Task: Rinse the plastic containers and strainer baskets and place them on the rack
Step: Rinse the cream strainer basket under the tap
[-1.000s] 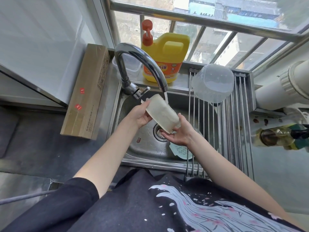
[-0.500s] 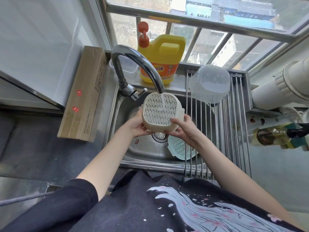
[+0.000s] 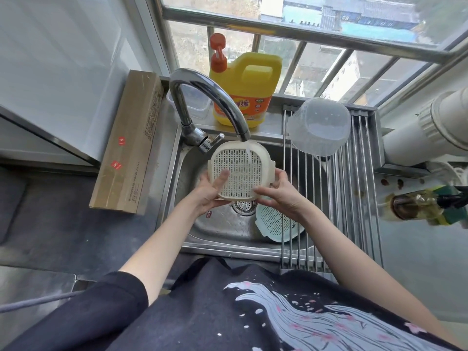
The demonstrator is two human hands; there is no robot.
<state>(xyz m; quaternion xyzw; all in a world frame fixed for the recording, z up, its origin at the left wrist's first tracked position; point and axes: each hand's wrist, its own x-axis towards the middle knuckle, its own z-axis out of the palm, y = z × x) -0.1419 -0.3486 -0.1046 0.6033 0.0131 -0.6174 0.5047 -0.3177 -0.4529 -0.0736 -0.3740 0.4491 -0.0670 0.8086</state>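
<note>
A cream strainer basket (image 3: 243, 171) is held over the sink (image 3: 222, 231), its open side facing me, under the water running from the tap (image 3: 202, 105). My left hand (image 3: 211, 192) grips its lower left edge with the thumb inside. My right hand (image 3: 278, 192) holds its lower right rim. A pale green strainer basket (image 3: 274, 222) lies in the sink, partly under the rack. A clear plastic container (image 3: 317, 125) rests upside down at the far end of the metal roll-up rack (image 3: 354, 203).
A yellow detergent jug (image 3: 247, 89) with a red pump stands on the sill behind the tap, a clear tub (image 3: 196, 102) beside it. A long cardboard box (image 3: 129, 145) lies left of the sink. An oil bottle (image 3: 428, 205) and a white pipe (image 3: 428, 127) are at the right.
The cream basket has turned from side-on to open side facing me under the water. My left thumb has moved inside it.
</note>
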